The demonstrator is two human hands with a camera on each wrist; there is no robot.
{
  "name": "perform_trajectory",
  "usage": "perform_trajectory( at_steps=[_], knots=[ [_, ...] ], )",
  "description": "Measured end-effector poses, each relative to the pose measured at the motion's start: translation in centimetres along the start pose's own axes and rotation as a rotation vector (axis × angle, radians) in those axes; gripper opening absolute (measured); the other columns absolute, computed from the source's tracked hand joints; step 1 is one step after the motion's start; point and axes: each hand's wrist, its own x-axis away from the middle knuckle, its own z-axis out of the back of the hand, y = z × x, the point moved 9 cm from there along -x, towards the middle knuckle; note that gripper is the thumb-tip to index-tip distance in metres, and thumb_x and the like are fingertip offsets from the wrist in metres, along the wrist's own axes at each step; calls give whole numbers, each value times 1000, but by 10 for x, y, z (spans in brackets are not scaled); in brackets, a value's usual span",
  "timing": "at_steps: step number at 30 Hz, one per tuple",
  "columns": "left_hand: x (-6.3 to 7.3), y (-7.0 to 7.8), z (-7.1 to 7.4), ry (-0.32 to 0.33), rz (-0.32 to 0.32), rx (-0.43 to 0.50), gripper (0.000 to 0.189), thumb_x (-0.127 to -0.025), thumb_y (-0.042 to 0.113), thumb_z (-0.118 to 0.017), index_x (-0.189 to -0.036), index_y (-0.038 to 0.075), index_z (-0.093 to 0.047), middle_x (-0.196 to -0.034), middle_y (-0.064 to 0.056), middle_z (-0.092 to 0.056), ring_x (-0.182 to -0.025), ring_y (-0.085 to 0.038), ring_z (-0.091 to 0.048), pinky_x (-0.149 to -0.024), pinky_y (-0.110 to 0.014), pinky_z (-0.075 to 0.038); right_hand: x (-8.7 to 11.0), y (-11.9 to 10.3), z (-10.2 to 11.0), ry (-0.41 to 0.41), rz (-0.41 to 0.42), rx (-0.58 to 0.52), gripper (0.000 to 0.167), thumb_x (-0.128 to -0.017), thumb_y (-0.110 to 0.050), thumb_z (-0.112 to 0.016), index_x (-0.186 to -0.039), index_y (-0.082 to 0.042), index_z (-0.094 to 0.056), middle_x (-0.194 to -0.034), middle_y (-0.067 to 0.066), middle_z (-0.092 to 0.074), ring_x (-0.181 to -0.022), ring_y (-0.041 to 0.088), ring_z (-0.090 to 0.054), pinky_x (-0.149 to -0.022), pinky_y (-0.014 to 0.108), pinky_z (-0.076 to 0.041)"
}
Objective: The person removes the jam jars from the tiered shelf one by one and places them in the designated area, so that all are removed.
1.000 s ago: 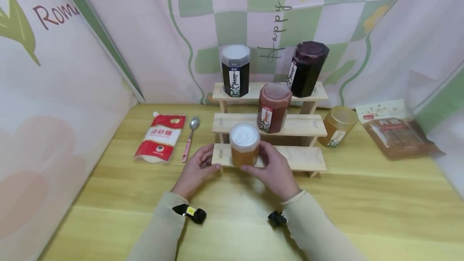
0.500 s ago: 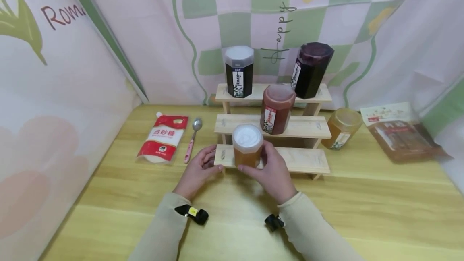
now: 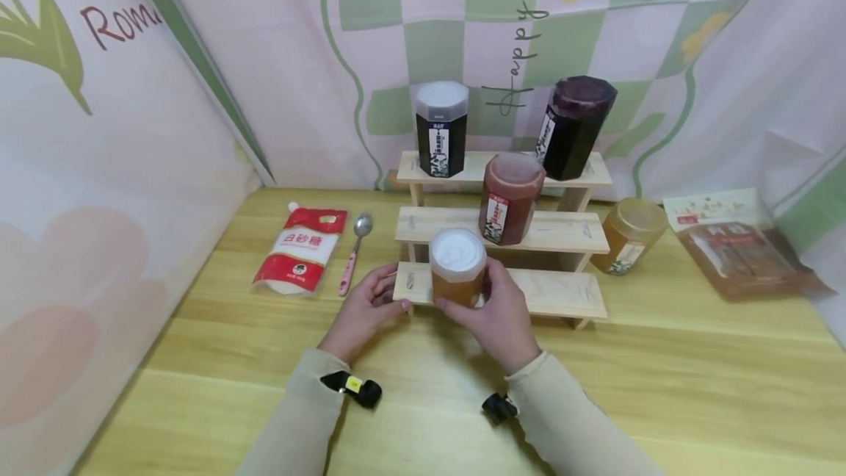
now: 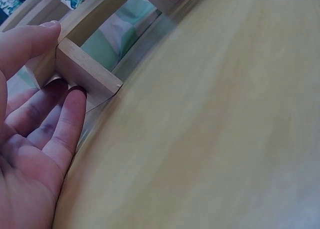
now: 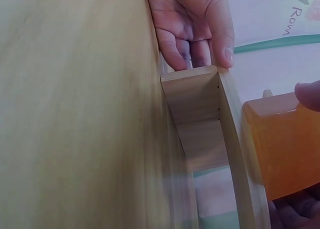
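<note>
A three-step wooden display stand [image 3: 558,291] stands on the wood-grain table. On its lowest step, left of the middle, is a jar of amber contents [image 3: 454,288] with a white lid. My right hand [image 3: 500,316] grips this jar, thumb at the front and fingers round its right side; the right wrist view shows the orange jar [image 5: 285,149] between thumb and fingers, close above the step. My left hand [image 3: 363,314] holds the left end of that step. In the left wrist view its thumb lies on the step's corner and fingertips touch the leg [image 4: 87,71].
A reddish jar [image 3: 512,200] stands on the middle step, two dark jars [image 3: 441,134] on the top step. Right of the stand are a yellow jar [image 3: 631,233] and a brown packet [image 3: 743,252]. Leftward lie a spoon [image 3: 357,248] and a red-and-white sugar bag [image 3: 300,250]. Curtains hang behind.
The head view has shifted slightly, so everything sits a little further right in it. Both hands and the amber jar keep their places on the stand.
</note>
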Motion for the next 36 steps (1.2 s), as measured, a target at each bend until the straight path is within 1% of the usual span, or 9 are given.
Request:
perform_trajectory(
  at_steps=[7,12,20,26,27,31,34,36],
  knots=[
    [0,1,-3,-8,-15,9,68,-88,12,-78,-148,14,-45,-141,-4,-60,-124,-25,-58,-103,-34,-49,5,3,7,18,-5,-8,81,-70,-22,-93,-136,-3,-50,-130,13,-61,-117,30,-60,-99,48,-51],
    [0,0,-4,-8,-9,11,69,-87,11,-78,-148,14,-45,-141,-5,-59,-125,-25,-58,-104,-35,-49,8,5,14,26,-17,-16,82,-70,-22,-93,-137,-3,-49,-130,13,-61,-117,30,-60,-98,49,-52],
    [1,2,-3,1,-4,4,69,-88,12,-78,-148,14,-45,-141,-5,-60,-125,-25,-58,-103,-34,-49,11,7,28,74,27,-31,81,-70,-14,-93,-136,0,-48,-131,16,-59,-118,31,-59,-100,48,-51],
    [1,4,-2,9,-1,-4,68,-89,12,-77,-148,15,-45,-141,-4,-59,-125,-24,-58,-103,-33,-49,15,6,40,98,27,-15,80,-71,-16,-93,-136,0,-48,-130,15,-60,-116,32,-60,-99,51,-50],
    [2,5,-3,8,-10,-9,68,-89,13,-77,-148,14,-44,-141,-6,-59,-125,-25,-58,-103,-33,-49,16,5,43,103,33,-15,80,-71,-16,-93,-135,0,-49,-130,15,-60,-115,31,-60,-99,52,-50],
    [2,5,-2,8,-8,-14,67,-89,14,-77,-148,14,-45,-141,-5,-59,-124,-25,-59,-103,-34,-50,17,-2,57,135,78,6,79,-68,-11,-93,-133,2,-51,-126,16,-62,-109,28,-58,-98,50,-47],
    [1,2,-2,11,4,-11,66,-89,14,-77,-148,17,-46,-140,-2,-60,-124,-22,-59,-103,-33,-49,17,-11,68,156,118,56,77,-66,-11,-93,-129,3,-53,-121,16,-64,-104,27,-58,-93,48,-45],
    [1,2,-1,10,1,-6,66,-89,14,-77,-148,17,-46,-140,-1,-60,-125,-22,-58,-104,-34,-49,17,-16,75,166,141,93,76,-64,-12,-94,-126,4,-54,-117,16,-64,-101,26,-58,-90,48,-45]
  ],
)
